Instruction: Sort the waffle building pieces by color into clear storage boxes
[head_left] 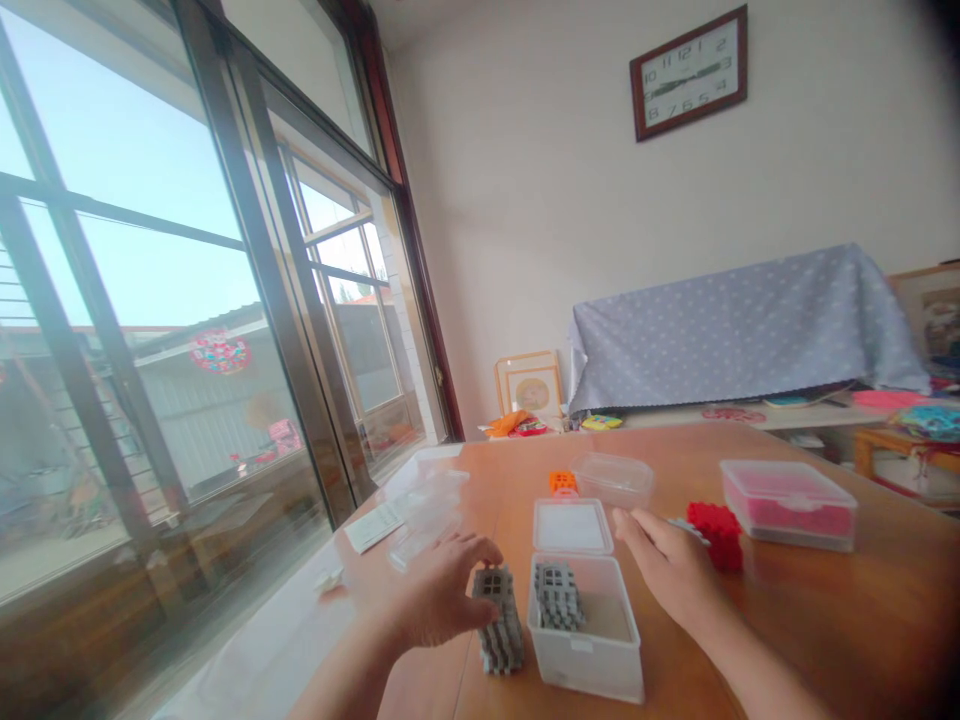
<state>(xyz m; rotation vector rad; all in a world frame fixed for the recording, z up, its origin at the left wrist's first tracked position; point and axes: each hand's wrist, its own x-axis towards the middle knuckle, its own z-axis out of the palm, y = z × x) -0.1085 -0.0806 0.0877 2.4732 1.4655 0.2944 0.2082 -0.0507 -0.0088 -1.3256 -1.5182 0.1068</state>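
Observation:
My left hand (442,592) is closed around the upper left side of a stack of grey plastic pieces (500,635), thumb in front and fingers at the top. Just right of it stands a clear plastic box (589,662) with its lid (572,527) flipped back. A second grey stack (557,596) sits inside the box, against its left wall. My right hand (660,556) is beyond the box's right side, close to the lid's right edge. Its fingers are curled together, and whatever they may hold is hidden.
Red plastic pieces (715,535) lie right of my right hand, before a closed box with pink contents (789,505). Farther back are an orange piece (562,484) and an empty clear container (613,480). Clear packaging (427,515) and a paper slip (374,527) lie at left.

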